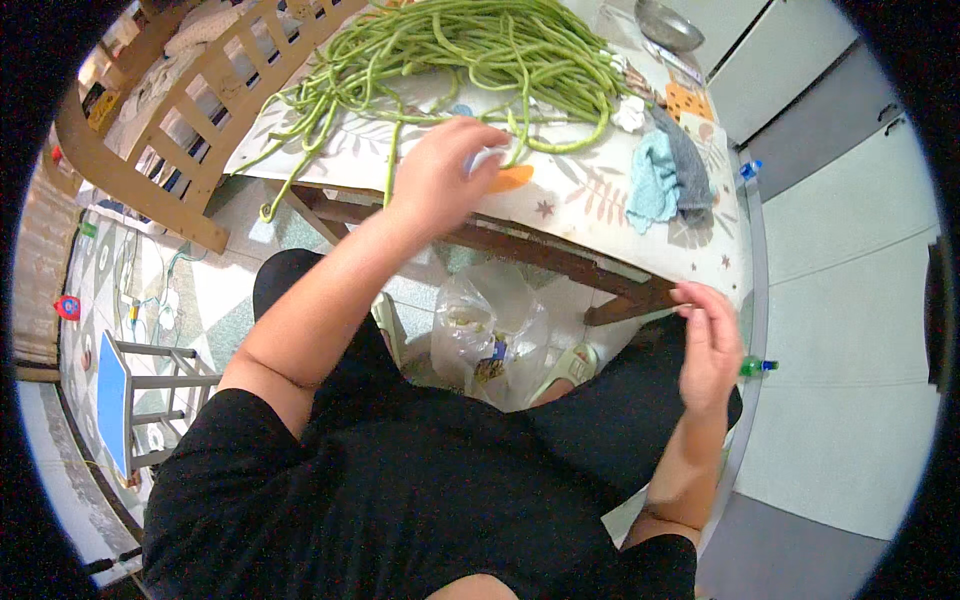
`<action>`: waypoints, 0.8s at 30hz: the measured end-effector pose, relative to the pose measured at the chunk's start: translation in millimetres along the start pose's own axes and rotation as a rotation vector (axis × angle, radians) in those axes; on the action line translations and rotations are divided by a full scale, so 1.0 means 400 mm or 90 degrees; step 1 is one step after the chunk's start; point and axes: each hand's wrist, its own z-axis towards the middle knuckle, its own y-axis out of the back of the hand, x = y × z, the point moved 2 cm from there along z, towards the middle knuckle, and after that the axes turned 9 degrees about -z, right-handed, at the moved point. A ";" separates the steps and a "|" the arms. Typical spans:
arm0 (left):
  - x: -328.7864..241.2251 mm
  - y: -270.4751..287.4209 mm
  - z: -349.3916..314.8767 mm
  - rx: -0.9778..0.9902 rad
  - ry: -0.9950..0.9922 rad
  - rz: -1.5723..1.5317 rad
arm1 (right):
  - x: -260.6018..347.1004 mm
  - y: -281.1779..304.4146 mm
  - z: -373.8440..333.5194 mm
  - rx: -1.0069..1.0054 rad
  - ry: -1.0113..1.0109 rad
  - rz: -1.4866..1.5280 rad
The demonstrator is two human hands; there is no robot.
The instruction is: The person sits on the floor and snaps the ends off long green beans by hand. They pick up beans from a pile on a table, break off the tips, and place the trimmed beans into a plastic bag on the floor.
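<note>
My left hand (447, 172) is over the near edge of the table (560, 210). Its fingers are curved and apart, slightly blurred, and I see nothing held in them. Just beyond it lies a large heap of long green beans (470, 50), some hanging over the table's front edge. Beside the fingertips is an orange patch (512, 179); whether it is print or a separate thing I cannot tell. My right hand (711, 345) hovers above my right thigh, close to the table corner, with loosely bent fingers and nothing visible in it.
Light-blue cloth (652, 180) and grey cloth (684, 165) lie at the table's right, below a metal bowl (669, 26). Under the table, a clear plastic bag (490, 330) sits between my feet. A blue-topped stool (115, 402) and wooden railing (190, 120) stand left; cabinets (850, 300) right.
</note>
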 end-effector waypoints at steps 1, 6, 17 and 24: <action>0.045 0.021 0.010 -0.012 0.110 -0.047 | 0.040 -0.028 0.014 0.024 0.030 0.062; 0.083 -0.013 0.039 0.110 0.211 0.029 | 0.147 -0.161 0.087 0.145 0.016 0.290; 0.099 -0.095 0.185 0.098 0.362 0.089 | 0.078 -0.282 0.067 0.229 -0.159 0.478; 0.096 -0.100 0.168 0.037 0.369 -0.121 | 0.056 -0.274 0.084 0.230 -0.186 0.485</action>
